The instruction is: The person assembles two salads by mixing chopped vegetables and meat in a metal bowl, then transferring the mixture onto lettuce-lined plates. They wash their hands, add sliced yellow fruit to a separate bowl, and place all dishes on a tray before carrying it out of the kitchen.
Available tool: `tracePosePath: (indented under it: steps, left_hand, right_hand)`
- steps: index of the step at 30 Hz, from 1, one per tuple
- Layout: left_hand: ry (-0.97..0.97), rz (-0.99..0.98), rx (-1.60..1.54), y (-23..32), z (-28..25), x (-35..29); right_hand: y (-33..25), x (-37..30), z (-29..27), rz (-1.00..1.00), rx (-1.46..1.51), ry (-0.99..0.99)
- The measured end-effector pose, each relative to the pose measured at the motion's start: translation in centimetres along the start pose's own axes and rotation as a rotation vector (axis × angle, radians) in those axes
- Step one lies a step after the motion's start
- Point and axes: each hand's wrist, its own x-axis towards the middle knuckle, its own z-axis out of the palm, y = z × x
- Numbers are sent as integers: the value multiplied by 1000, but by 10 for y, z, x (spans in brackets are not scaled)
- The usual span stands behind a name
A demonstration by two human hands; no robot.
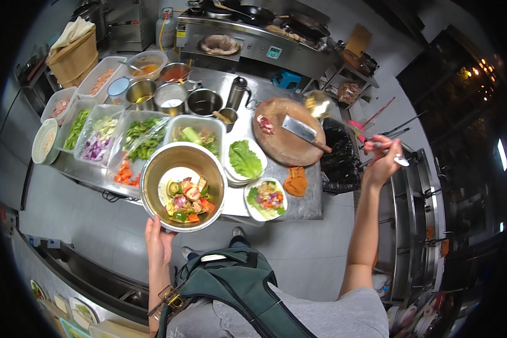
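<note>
My left hand (159, 241) grips the lower edge of a deep metal bowl (152, 169), its fingers partly hidden under the bowl. Inside lie chopped vegetables and pale chunks (190, 198), tilted into my view. My right hand (382, 162) is raised far out to the right, fingers closed around a shiny utensil (401, 160) that looks like a metal spoon. A white dish of mixed salad (266, 199) stands right of the bowl. Behind it, a green lettuce leaf (245, 159) rests on stacked white plates (238, 178).
A cleaver (299, 128) and some meat (265, 125) lie on a round chopping board (276, 145). An orange cloth (294, 181) sits at the table edge. Tubs of cut vegetables (100, 135) and metal pots (204, 102) fill the left. A black-lined bin (343, 160) stands right.
</note>
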Motion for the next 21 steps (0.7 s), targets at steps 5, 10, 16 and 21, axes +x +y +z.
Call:
tracePosePath:
  steps: [5,10,16,21]
  left_hand:
    - [62,68,-39,-51,41,11]
    - [155,104,-95,-103,83,14]
    - [147,107,-76,-139,122,5]
    - [199,82,-89,-147,136,7]
  right_hand:
    - [68,126,-82,-488,-647,-307]
    - [165,196,-171,-733,-1348,-786]
    - [229,224,-246,-812,-1531,-947]
    - [214,220,-247,-702,-1415,-736]
